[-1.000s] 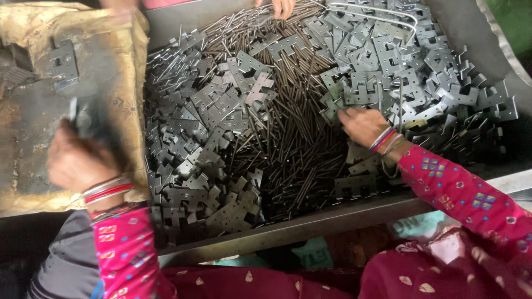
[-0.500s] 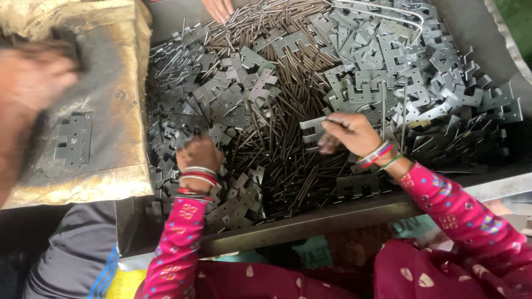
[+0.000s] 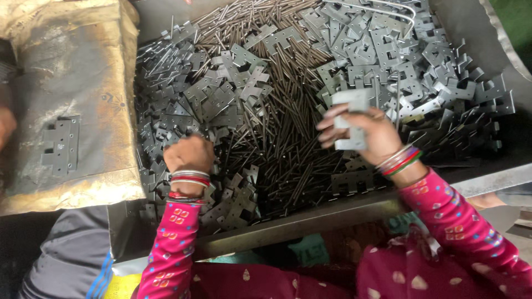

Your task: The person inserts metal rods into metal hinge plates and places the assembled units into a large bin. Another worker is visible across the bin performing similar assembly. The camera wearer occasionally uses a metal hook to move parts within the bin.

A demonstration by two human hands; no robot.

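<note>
Our right hand [image 3: 368, 130] grips a metal plate [image 3: 350, 119] above the tray [image 3: 310, 218]; our left hand [image 3: 188, 155], clenched, digs among loose plates [image 3: 221, 97] and pins [image 3: 282, 138]. Risk: sharp edges may cut fingers.

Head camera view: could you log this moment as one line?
left hand: reaching into hinge plates | right hand: grip on a hinge plate, lifted over pins | assembled hinge: on side board

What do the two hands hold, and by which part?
The right hand grips a grey hinge plate around its middle. The left hand is fisted among plates; its hold cannot be told.
</note>
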